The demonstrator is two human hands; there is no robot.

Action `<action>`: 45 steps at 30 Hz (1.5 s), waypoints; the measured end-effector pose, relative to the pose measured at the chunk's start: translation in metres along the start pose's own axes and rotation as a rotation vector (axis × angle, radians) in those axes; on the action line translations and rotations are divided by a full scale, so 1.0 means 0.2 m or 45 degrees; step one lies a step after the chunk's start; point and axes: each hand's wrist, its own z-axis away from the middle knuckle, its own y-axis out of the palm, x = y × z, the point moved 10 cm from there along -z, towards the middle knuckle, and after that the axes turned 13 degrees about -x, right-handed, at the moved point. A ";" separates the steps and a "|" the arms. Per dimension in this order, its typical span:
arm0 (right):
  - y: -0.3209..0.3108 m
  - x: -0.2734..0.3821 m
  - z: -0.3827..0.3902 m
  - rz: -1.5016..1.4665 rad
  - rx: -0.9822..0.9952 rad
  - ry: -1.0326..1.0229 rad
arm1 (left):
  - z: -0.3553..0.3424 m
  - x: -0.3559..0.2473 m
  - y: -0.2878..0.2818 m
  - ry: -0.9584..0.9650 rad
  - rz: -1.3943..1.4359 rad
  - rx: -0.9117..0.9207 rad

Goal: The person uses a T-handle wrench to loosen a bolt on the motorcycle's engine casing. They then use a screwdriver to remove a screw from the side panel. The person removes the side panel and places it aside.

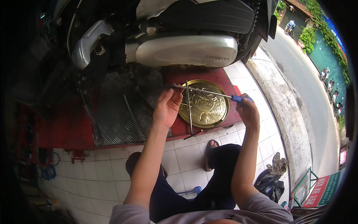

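My right hand (248, 110) is closed around the blue handle of a long screwdriver (209, 91). Its thin metal shaft reaches left to the fingers of my left hand (168, 106), which close on the tip end; a small dark bit shows at that end, too small to make out. Below the shaft, a round gold-coloured embossed tray (218, 108) lies on the red stand. Across the tray's left part rests a T-handle wrench (190, 112), its crossbar toward me. Just beyond my hands is a motorbike's silver cover (186, 50).
The motorbike stands on a red stand (63, 132) with a dark tread-plate (119, 112). White tiles (186, 160) lie under my feet. A black plastic bag (270, 183) sits by my right knee, near a sign in a green frame (315, 192). A road (307, 86) runs along the right.
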 end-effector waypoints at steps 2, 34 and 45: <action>0.02 0.01 0.00 -0.050 0.013 -0.019 | -0.01 0.01 -0.01 -0.019 0.010 0.055; 0.66 0.79 1.04 0.290 -0.544 -1.607 | 0.45 -0.14 0.66 0.323 -0.787 0.412; 0.84 0.83 1.10 0.453 -0.573 -1.749 | 0.46 -0.18 0.63 0.300 -0.797 0.363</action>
